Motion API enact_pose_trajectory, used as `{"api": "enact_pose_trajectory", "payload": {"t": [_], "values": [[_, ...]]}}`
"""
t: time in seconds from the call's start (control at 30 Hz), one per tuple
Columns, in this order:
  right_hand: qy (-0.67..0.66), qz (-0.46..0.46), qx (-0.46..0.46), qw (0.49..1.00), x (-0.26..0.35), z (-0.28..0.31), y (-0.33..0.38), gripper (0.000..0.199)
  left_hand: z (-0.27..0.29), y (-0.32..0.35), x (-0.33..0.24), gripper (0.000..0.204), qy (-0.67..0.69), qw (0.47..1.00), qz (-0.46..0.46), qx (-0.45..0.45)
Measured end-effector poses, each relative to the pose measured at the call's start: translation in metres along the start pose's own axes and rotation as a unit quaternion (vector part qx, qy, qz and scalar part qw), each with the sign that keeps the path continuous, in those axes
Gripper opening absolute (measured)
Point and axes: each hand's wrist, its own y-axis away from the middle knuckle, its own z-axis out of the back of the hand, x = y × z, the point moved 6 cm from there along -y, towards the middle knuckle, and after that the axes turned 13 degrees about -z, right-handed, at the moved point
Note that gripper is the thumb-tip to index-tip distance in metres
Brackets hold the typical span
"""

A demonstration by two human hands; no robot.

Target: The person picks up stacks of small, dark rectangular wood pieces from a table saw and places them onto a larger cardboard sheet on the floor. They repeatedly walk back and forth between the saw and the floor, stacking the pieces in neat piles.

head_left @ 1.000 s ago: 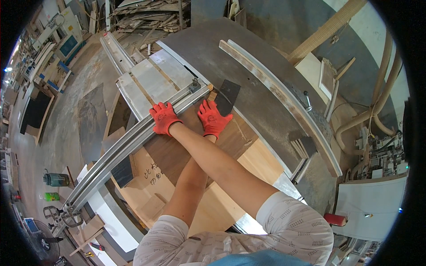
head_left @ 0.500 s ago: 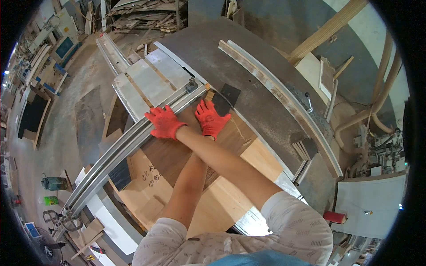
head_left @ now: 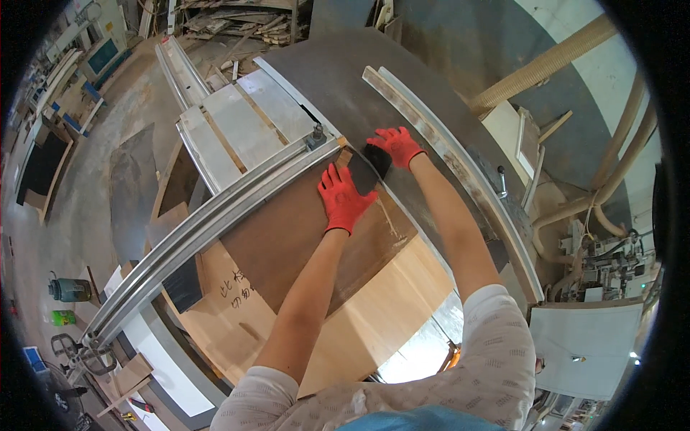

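My left hand (head_left: 345, 199), in a red glove, lies flat with spread fingers on a dark brown wood-grain board (head_left: 287, 237). My right hand (head_left: 397, 147), also red-gloved, is at a small black piece (head_left: 377, 159) on the grey machine table. Its fingers are apart and cover the piece's far side; whether they press on it I cannot tell. A small light wood block (head_left: 345, 156) sits just beyond my left fingertips. The brown board lies along a long metal fence (head_left: 215, 223), on top of a paler wood board (head_left: 381, 294) with dark handwriting.
A ribbed sliding table (head_left: 251, 122) stands beyond the fence. On the right, a long curved rail (head_left: 453, 165) crosses the grey machine table (head_left: 345, 79). Thick ribbed hoses (head_left: 546, 65) hang at the far right. A dark bottle (head_left: 70, 289) stands at the left.
My right hand has left the fence side, where its arm crossed over my left, and moved right to the black piece. My left hand stays on the brown board.
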Motion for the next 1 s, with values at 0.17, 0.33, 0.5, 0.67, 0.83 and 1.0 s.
{"api": "enact_pose_trajectory", "payload": {"t": [0.17, 0.33, 0.5, 0.67, 0.83, 1.0], "values": [[0.007, 0.01, 0.052, 0.999, 0.015, 0.005, -0.012, 0.093, 0.006, -0.004, 0.003, 0.084, 0.021, 0.993, -0.09, -0.073], [-0.086, -0.121, -0.083, 0.985, -0.032, 0.009, 0.03, 0.083, 0.003, -0.003, -0.005, 0.09, -0.01, 1.0, -0.003, -0.008], [-0.228, -0.231, -0.214, 0.921, -0.061, 0.015, 0.158, 0.081, -0.001, -0.001, -0.008, 0.098, 0.002, 1.0, -0.015, -0.024], [-0.343, -0.42, -0.197, 0.817, -0.071, 0.0, 0.319, 0.081, 0.011, 0.0, -0.008, 0.092, -0.025, 0.997, -0.052, -0.051], [-0.283, -0.549, -0.192, 0.763, -0.153, -0.054, 0.48, 0.069, -0.007, 0.0, -0.003, 0.09, -0.123, 0.991, -0.042, -0.021], [-0.3, -0.56, -0.069, 0.769, -0.197, -0.116, 0.532, 0.067, -0.012, 0.001, -0.011, 0.09, -0.124, 0.992, -0.039, -0.002]]}}
